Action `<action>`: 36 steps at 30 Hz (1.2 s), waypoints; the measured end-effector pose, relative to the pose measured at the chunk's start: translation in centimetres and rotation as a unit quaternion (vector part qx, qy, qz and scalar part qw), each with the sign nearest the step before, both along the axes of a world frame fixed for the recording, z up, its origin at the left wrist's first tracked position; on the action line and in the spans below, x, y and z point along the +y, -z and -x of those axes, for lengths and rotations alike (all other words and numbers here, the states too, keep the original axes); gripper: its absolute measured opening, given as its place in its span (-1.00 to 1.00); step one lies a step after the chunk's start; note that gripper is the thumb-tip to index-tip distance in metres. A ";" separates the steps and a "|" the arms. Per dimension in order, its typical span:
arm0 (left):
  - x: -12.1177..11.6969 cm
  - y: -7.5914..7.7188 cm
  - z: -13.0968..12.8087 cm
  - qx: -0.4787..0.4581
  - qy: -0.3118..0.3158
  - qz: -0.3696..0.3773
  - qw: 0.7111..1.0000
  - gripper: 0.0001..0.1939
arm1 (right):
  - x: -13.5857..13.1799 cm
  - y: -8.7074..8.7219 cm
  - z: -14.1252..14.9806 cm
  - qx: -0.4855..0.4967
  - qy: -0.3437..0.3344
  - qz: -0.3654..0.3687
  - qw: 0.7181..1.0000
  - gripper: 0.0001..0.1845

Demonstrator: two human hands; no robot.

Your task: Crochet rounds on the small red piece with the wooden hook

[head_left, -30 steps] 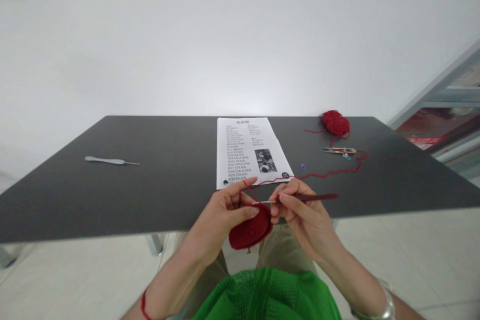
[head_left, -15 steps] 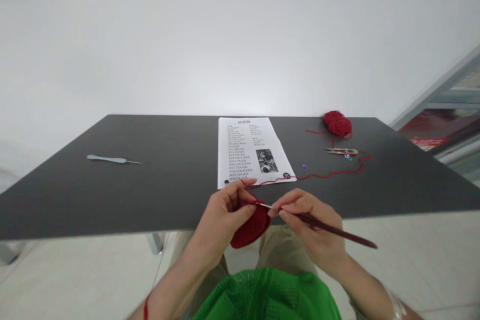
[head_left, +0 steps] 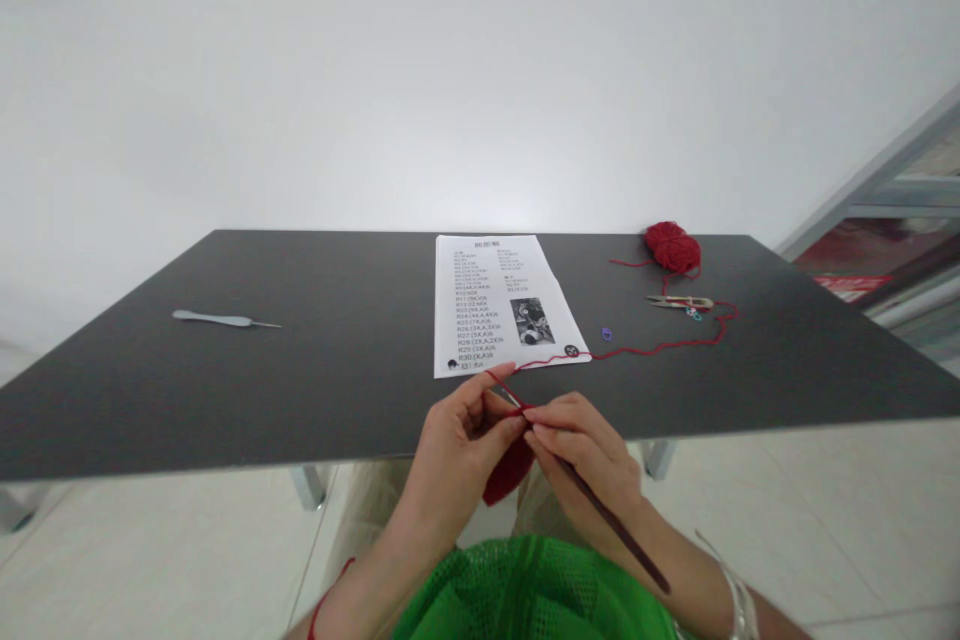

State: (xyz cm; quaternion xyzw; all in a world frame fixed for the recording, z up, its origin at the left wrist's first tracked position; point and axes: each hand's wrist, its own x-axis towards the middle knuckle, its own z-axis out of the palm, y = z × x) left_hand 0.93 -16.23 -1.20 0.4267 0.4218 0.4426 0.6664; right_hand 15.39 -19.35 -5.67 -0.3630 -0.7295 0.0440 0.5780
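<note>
A dark table (head_left: pixel 315 390) stands over pale floor tile (head_left: pixel 840 520), a white wall (head_left: pixel 450 70) behind it. Out on the tabletop we've got one printed pattern sheet (head_left: pixel 495 300), one red yarn ball (head_left: pixel 673 248), one pair of snips (head_left: pixel 679 301), two stitch markers, a purple marker (head_left: pixel 606 333) and a teal marker (head_left: pixel 694 314), and one slim metal tool (head_left: pixel 225 320). A red strand (head_left: pixel 645 352) runs along the table past the sheet and in to the hands.

Right at the near table edge, the right hand (head_left: pixel 585 450) pinches the hook (head_left: pixel 611 520) between thumb and fingers, its dark handle slanting down and right, its tip aimed up and left into the round crochet piece (head_left: pixel 511 470). The left hand (head_left: pixel 457 440) is closed on that piece, the hands almost touching, with the strand running up past its fingers. The hook's tip looks buried in the stitches, though the fingers hide it.
</note>
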 end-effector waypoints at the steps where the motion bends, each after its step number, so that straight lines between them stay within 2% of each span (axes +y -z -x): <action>1: 0.0 0.1 0.0 -0.017 0.005 0.015 1.000 -0.54 | 0.4 0.2 -0.3 -0.018 -0.019 -0.013 1.000 -0.66; 5: 0.3 0.6 0.3 -0.099 0.044 0.097 0.989 -0.51 | 1.4 0.4 -1.6 -0.095 -0.070 -0.080 0.990 -0.61; 7: 0.4 0.9 0.2 -0.120 0.053 0.118 0.984 -0.51 | 1.1 0.6 -1.7 -0.117 -0.061 -0.086 0.987 -0.62; 9: 0.4 0.9 0.0 -0.118 0.040 0.105 0.987 -0.49 | 0.6 1.0 -1.1 -0.109 -0.025 -0.076 0.991 -0.61; 11: 0.3 0.8 -0.2 -0.091 0.017 0.071 0.993 -0.45 | 0.0 1.4 -0.2 -0.041 0.015 -0.041 0.998 -0.60; 13: 0.1 0.6 -0.3 -0.050 -0.001 0.031 0.998 -0.40 | -0.4 1.4 0.7 0.096 0.018 0.040 0.994 -0.67; 15: 0.1 0.4 -0.2 -0.014 -0.013 -0.001 1.000 -0.40 | -0.4 1.0 1.4 0.259 -0.016 0.131 0.957 -0.79; 17: 0.1 0.2 0.0 0.008 -0.019 -0.024 0.999 -0.40 | -0.3 0.3 1.5 0.384 -0.063 0.197 0.900 -0.89; 18: 0.1 0.2 0.1 0.016 -0.020 -0.033 0.999 -0.40 | -0.3 0.0 1.4 0.418 -0.082 0.216 0.879 -0.91; 19: 0.2 0.2 0.1 0.025 -0.020 -0.040 0.999 -0.40 | -0.3 -0.2 1.2 0.427 -0.090 0.221 0.872 -0.92; 20: 0.2 0.2 0.2 0.034 -0.020 -0.045 0.998 -0.41 | -0.4 -0.4 0.9 0.408 -0.087 0.214 0.883 -0.91; 23: 0.2 0.2 0.3 0.064 -0.020 -0.060 0.996 -0.44 | -1.0 -0.5 -0.1 0.242 -0.048 0.153 0.957 -0.81; 25: 0.2 0.2 0.3 0.086 -0.017 -0.078 0.993 -0.47 | -1.4 -0.7 -0.5 0.152 -0.030 0.130 0.979 -0.75; 29: 0.1 -0.2 0.5 0.134 0.000 -0.125 0.983 -0.55 | -1.7 -1.8 -0.9 0.140 -0.028 0.137 0.980 -0.76; 33: 0.1 -0.5 0.9 0.170 0.000 -0.156 0.973 -0.68 | -1.5 -3.0 -1.7 0.061 -0.070 0.110 0.990 -0.75; 35: 0.2 -0.5 1.1 0.171 0.004 -0.154 0.973 -0.72 | -1.2 -3.2 -2.0 0.087 -0.092 0.138 0.982 -0.76; 36: 0.3 -0.5 1.2 0.162 0.012 -0.146 0.976 -0.70 | -1.0 -3.2 -2.0 0.137 -0.108 0.166 0.971 -0.79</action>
